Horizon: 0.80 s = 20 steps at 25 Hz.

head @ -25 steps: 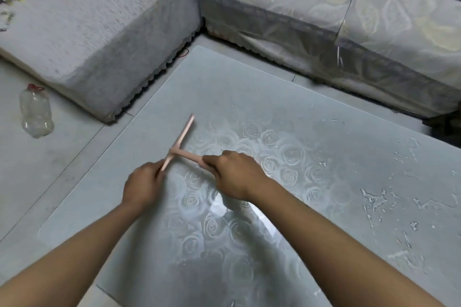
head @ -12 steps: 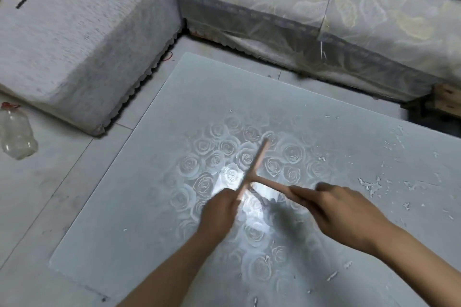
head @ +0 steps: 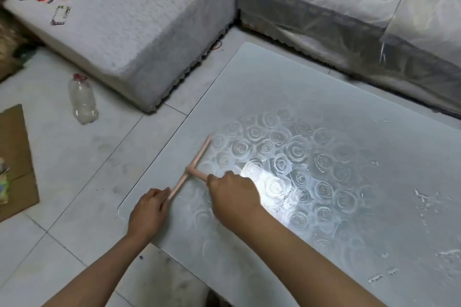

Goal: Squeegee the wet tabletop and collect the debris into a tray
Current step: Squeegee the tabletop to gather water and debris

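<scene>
Left hand (head: 149, 209) is pinched on the near blade end of the squeegee (head: 198, 157), by the left edge of the tabletop (head: 274, 87). Its handle is gripped by the right hand (head: 233, 194). A stroke seems underway; rightward debris (head: 424, 200) must be gathered next.

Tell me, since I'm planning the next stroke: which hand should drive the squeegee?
The right hand: it grips the squeegee handle, nearer the wet patches; the left hand holds the blade's end.
</scene>
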Available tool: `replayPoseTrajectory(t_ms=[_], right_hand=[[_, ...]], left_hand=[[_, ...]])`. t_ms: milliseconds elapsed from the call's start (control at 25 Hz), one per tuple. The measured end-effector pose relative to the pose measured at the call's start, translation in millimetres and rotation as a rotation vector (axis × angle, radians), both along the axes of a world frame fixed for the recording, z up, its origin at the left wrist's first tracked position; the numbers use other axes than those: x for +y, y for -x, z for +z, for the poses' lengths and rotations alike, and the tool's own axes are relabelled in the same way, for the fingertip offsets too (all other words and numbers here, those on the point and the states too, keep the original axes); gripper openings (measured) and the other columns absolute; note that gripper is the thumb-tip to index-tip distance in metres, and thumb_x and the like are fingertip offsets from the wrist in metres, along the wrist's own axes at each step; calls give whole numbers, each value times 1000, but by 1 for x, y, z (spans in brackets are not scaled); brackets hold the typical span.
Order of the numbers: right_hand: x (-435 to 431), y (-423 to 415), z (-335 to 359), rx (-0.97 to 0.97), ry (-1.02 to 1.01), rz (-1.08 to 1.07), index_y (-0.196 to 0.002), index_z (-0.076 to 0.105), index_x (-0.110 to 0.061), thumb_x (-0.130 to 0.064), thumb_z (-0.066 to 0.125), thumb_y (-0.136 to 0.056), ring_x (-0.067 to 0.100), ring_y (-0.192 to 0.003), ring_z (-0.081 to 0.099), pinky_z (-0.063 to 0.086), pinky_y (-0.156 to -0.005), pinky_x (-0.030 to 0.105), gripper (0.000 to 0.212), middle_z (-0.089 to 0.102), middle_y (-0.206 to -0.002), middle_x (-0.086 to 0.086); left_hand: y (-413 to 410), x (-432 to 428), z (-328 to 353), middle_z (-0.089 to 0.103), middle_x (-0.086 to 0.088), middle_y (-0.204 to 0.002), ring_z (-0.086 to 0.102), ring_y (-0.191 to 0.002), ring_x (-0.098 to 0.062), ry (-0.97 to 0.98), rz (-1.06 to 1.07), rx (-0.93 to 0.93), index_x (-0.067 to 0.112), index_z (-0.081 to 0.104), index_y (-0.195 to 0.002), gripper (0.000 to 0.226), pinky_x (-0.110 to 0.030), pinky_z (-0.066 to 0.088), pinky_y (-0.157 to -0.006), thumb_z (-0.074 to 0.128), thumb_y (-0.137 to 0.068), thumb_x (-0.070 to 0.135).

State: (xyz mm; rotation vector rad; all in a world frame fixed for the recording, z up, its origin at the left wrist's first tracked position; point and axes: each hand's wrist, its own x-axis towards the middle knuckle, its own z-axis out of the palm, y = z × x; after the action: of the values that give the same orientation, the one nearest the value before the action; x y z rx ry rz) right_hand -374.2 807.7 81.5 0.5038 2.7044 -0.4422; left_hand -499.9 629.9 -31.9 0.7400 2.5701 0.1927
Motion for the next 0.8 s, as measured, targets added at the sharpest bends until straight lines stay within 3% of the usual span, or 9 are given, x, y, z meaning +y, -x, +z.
replayPoseTrajectory(t_ms=[120, 280, 400, 520, 600, 720, 800], right_hand=[[17, -46, 12, -94, -49, -66, -133, 42, -18, -9, 38, -92, 30, -91, 60, 32, -62, 31, 43, 59, -103, 12], [17, -59, 42, -73, -110, -18, -147, 20, -41, -5, 39, -86, 24, -67, 47, 22, -50, 28, 73, 46, -75, 4], [-22, -4, 37, -28, -23, 83, -142, 35, -26, -5, 39, -90, 30, -89, 58, 28, -61, 31, 57, 57, -99, 12], [-42, 11, 20, -92, -20, 137, -137, 41, -18, -5, 38, -91, 30, -95, 58, 31, -64, 32, 48, 58, -107, 14], [-18, -25, 19, -139, -57, 100, -142, 32, -29, -8, 37, -92, 30, -97, 60, 33, -66, 32, 55, 59, -107, 12], [36, -84, 42, -250, -137, 36, -143, 22, -46, -15, 36, -92, 28, -97, 61, 37, -67, 32, 62, 60, -101, 7], [53, -98, 61, -318, -156, -14, -141, 22, -51, -17, 34, -92, 27, -94, 61, 37, -66, 32, 61, 57, -95, 7]], left_hand=[[-19, 3, 2, 54, -2, -131, 49, -121, -21, -70, -34, -39, 15, 53, -135, 38, -34, 45, -93, 45, -99, 23], [-20, -17, 12, 50, -5, -136, 45, -124, -24, -57, 44, -35, 11, 49, -138, 43, -37, 46, -92, 43, -96, 8], [-12, -42, 15, 41, -7, -141, 39, -127, -28, 109, 86, -41, 7, 42, -141, 52, -40, 47, -90, 43, -89, 2], [-11, -61, 9, 35, -11, -146, 35, -131, -30, 205, 69, -70, 5, 43, -138, 51, -41, 42, -95, 45, -86, 2], [-14, -69, 9, 41, -14, -143, 41, -129, -32, 187, -23, -47, 2, 53, -129, 47, -41, 44, -93, 45, -83, -2], [-26, -67, 10, 63, -26, -111, 64, -97, -43, 96, -182, 4, -9, 69, -93, 36, -49, 57, -66, 54, -60, -11], [-33, -54, 13, 53, -22, -132, 54, -119, -37, 141, -190, -38, -4, 64, -112, 40, -45, 51, -89, 57, -72, -7]])
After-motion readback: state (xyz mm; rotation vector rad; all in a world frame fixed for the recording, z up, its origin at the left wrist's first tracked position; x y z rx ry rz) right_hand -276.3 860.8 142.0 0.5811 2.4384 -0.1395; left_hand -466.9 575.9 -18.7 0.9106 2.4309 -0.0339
